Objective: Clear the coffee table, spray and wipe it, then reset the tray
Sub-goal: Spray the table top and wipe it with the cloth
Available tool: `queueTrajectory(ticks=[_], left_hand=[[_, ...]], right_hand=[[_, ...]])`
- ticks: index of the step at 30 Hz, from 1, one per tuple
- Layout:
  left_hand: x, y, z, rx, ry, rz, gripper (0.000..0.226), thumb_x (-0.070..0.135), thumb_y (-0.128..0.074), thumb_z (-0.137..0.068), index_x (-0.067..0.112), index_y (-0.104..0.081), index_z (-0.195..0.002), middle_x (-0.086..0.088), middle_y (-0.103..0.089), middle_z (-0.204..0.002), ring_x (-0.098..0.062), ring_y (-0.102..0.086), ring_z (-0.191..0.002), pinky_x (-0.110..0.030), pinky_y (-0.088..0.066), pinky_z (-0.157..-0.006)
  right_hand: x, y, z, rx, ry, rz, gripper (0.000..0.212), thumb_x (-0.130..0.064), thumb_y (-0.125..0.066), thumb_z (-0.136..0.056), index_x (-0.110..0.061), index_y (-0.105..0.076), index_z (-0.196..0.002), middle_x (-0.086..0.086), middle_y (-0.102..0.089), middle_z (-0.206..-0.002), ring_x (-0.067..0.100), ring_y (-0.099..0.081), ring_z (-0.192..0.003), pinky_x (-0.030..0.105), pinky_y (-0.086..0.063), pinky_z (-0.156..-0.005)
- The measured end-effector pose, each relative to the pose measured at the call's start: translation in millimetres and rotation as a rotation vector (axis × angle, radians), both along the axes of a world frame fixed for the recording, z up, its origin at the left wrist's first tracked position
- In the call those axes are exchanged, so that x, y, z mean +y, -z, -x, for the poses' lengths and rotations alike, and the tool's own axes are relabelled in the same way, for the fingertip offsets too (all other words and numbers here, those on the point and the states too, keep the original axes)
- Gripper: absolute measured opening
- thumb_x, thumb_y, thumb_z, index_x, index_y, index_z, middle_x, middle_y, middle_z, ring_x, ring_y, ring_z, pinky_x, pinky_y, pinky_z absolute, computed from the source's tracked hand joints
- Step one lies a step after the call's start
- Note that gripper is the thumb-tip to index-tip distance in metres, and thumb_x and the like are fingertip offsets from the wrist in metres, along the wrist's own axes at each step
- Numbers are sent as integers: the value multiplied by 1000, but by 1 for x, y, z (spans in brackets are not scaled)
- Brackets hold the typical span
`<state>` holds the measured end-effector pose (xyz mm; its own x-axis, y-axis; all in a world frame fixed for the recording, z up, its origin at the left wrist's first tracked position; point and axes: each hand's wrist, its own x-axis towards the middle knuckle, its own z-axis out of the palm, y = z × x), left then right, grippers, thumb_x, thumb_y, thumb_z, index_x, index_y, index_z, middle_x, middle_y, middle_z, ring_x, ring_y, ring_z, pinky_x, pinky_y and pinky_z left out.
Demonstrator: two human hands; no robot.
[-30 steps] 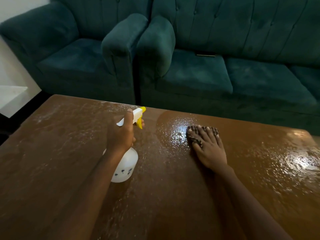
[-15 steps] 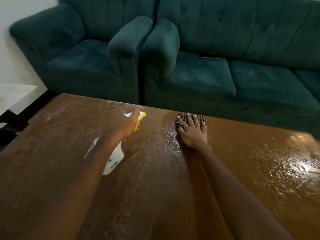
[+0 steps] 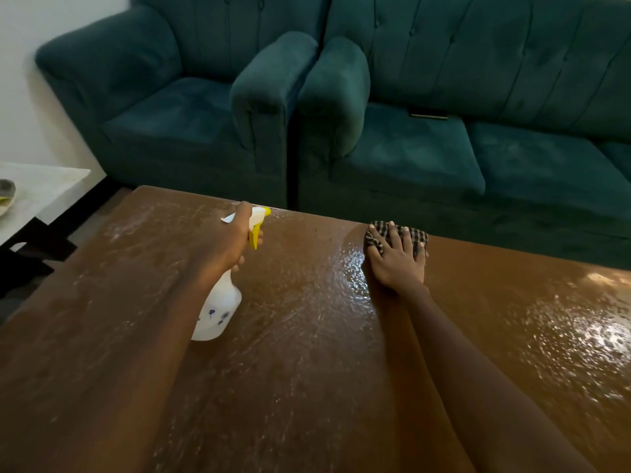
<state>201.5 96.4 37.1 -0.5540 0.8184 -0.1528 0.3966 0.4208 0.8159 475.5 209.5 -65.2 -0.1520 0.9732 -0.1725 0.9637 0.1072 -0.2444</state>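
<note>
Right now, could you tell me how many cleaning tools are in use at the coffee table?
2. A white spray bottle gripped by the left hand, and a checked cloth pressed under the right hand near the far edge of the coffee table. None seem hidden.

- The room is sitting dim, and the dark teal velvet sofa [image 3: 444,148] is losing detail in its shaded folds.
- Glare is breaking in bright speckles off the wet brown glossy wooden desk [image 3: 307,387] near its right edge, with a smaller sheen mid-desk.
- The right forearm [image 3: 478,370] is casting a soft shadow to its left.
- The white wall [image 3: 27,97] is showing brightest.
- The wide lens is bowing the desk's far edge.
</note>
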Motion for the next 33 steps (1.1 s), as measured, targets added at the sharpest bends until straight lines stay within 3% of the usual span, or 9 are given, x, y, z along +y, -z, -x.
queueTrajectory(ticks=[2, 6, 11, 14, 16, 22, 24, 28, 33], left_hand=[[-5, 0, 6, -39, -33, -40, 56, 54, -28, -101, 12, -58, -79, -9, -57, -71, -18, -52, -58, -27, -43, -55], [-11, 6, 15, -59, -66, -77, 64, 57, -27, -99, 5, -63, -100, -12, -59, -74, -18, -53, -59, -28, -45, -54], [-13, 6, 23, -144, -65, -109, 90, 73, -20, -80, 0, -70, -94, -18, -71, -82, -19, -55, -53, -36, -50, -58], [-15, 2, 21, -121, -95, -110, 77, 60, -27, -95, -7, -65, -95, -11, -58, -63, -19, -54, -52, -31, -46, -53], [-16, 3, 20, -117, -98, -104, 72, 56, -29, -99, -6, -64, -97, -9, -53, -61, -18, -53, -53, -28, -44, -52], [-10, 14, 31, -150, -43, -103, 86, 70, -22, -85, -1, -69, -96, -16, -70, -89, -16, -54, -55, -29, -47, -52], [-9, 15, 31, -128, -36, -101, 81, 66, -24, -91, -2, -68, -97, -17, -68, -84, -16, -53, -53, -26, -45, -49], [-7, 19, 31, -134, 18, -79, 92, 77, -20, -78, 2, -69, -97, -18, -68, -88, -13, -53, -52, -25, -45, -47], [-7, 18, 28, -110, -4, -85, 74, 64, -25, -96, 2, -66, -102, -12, -60, -74, -17, -55, -59, -27, -45, -52]], right_hand=[[12, -1, 22, -3, -4, -4, 55, -55, -16, -102, -45, -6, -155, -2, 9, -166, 23, 16, -151, 53, 12, -119], [25, -3, 85, -11, -121, -35, 57, -57, -17, -101, -45, -8, -155, -1, 4, -166, 25, 12, -152, 55, 11, -119], [-8, 2, 135, 2, -369, -86, 54, -54, -21, -101, -49, -10, -154, -7, 3, -166, 20, 10, -152, 51, 9, -119], [-46, 4, 118, -9, -496, -107, 52, -53, -22, -102, -53, -6, -152, -12, 4, -165, 15, 11, -152, 45, 10, -120], [-72, 5, 90, -17, -539, -109, 54, -55, -17, -100, -56, -1, -151, -14, 8, -164, 13, 16, -151, 43, 12, -120], [-80, 2, 14, -82, -292, -84, 61, -64, 5, -85, -56, 10, -146, -17, 14, -161, 9, 24, -146, 35, 19, -117], [-59, 2, 16, -85, -192, -78, 59, -61, -1, -91, -54, 8, -149, -13, 12, -164, 11, 20, -148, 40, 13, -119], [-10, 3, 56, -92, -104, -68, 55, -54, -15, -102, -48, 1, -154, -5, 11, -165, 22, 15, -151, 51, 10, -118], [5, 4, 128, -54, -246, -75, 56, -56, -18, -100, -48, -5, -154, -2, 5, -166, 23, 12, -152, 55, 9, -119]])
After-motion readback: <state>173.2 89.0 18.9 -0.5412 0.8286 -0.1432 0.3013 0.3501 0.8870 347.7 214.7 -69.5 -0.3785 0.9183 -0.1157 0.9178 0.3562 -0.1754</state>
